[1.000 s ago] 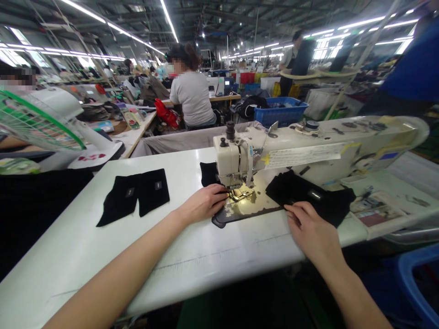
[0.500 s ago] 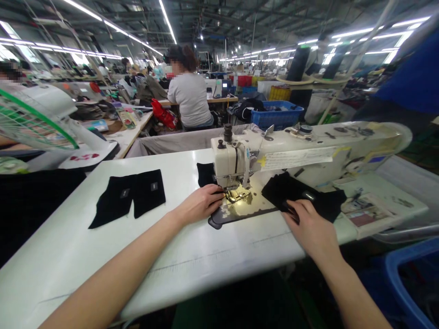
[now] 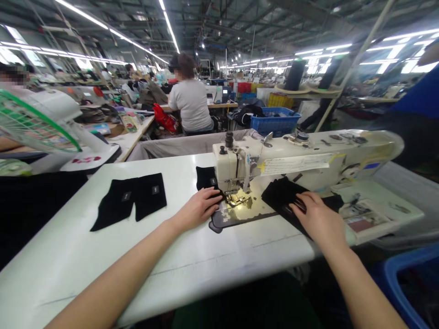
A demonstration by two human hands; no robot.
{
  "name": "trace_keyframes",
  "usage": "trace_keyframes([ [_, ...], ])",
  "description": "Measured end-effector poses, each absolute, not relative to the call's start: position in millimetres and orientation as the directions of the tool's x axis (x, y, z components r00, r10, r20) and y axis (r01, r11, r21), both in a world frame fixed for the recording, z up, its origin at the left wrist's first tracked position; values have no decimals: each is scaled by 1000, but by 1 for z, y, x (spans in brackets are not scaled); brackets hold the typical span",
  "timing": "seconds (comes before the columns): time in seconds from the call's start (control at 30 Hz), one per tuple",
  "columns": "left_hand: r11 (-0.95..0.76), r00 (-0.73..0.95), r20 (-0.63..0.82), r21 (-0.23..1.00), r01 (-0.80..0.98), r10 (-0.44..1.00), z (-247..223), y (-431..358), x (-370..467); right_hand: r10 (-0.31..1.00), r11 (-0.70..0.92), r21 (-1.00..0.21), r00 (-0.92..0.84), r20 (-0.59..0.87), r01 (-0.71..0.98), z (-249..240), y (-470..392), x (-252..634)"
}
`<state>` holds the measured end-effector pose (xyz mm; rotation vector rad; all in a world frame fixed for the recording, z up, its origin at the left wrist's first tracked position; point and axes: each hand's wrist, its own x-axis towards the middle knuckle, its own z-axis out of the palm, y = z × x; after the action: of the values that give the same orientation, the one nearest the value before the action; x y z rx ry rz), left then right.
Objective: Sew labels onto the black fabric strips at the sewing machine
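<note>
My left hand (image 3: 199,208) lies with its fingers stretched out at the left side of the sewing machine (image 3: 236,167). Its fingertips press on the edge of a small black fabric piece (image 3: 205,176) with a dark label, partly hidden behind the machine head. Beside the lit presser foot (image 3: 238,199), the metal plate is bare. To the right, my right hand (image 3: 324,221) has its thumb and fingers closed on black fabric (image 3: 281,194) lying under the machine arm. Exactly what is between these fingertips is partly hidden.
Two joined black labelled pieces (image 3: 132,198) lie flat on the white table (image 3: 185,269) at left. A fan (image 3: 44,119) stands beyond the left edge. Behind are a seated person (image 3: 192,105) and a blue basket (image 3: 274,119). Another blue container (image 3: 394,278) is low at right.
My right hand has moved up and right over the black fabric, covering more of it. My left hand's fingers have flattened a little beside the presser foot. The view has shifted slightly.
</note>
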<state>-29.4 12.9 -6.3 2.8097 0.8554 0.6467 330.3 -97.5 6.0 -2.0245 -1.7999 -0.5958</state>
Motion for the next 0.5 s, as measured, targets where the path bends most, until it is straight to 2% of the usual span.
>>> trace_keyframes([
  [0.2, -763, 711, 278, 216, 609, 646, -1, -3, -91, 882, -26, 86, -18, 471, 996, -7, -86, 346],
  [0.3, -739, 696, 249, 212, 640, 674, 3, -8, -123, 838, -31, 76, -16, 546, 997, -4, -85, 345],
  [0.4, -722, 682, 237, 222, 655, 692, 8, -8, -151, 674, -127, -61, 131, 727, 990, 12, -90, 342],
  [0.5, -670, 623, 247, 242, 702, 742, 16, -6, -164, 487, -171, -324, 366, 793, 930, 32, -108, 337],
])
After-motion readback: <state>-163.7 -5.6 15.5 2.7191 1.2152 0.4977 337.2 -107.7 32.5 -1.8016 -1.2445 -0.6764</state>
